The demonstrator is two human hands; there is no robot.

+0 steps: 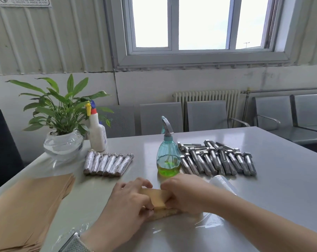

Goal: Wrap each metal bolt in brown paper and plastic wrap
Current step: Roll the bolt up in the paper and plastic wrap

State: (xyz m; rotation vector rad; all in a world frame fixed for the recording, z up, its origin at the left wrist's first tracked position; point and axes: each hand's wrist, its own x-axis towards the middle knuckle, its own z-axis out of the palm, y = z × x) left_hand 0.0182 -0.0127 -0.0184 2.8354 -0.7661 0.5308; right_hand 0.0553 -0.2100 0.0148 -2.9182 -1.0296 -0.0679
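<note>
Brown paper roll [156, 198], part-wrapped, near tabletop [274, 179] front edge.
Left hand [130, 199] and right hand [185, 193] pinch it; bare bolts [219, 160] behind spray bottle [167, 157].

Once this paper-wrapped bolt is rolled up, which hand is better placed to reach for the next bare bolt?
Probably the right hand. The pile of bare bolts lies on its side, beyond the spray bottle. The left hand sits nearer the stack of brown paper. Both hands now grip the paper-wrapped bolt.
</note>
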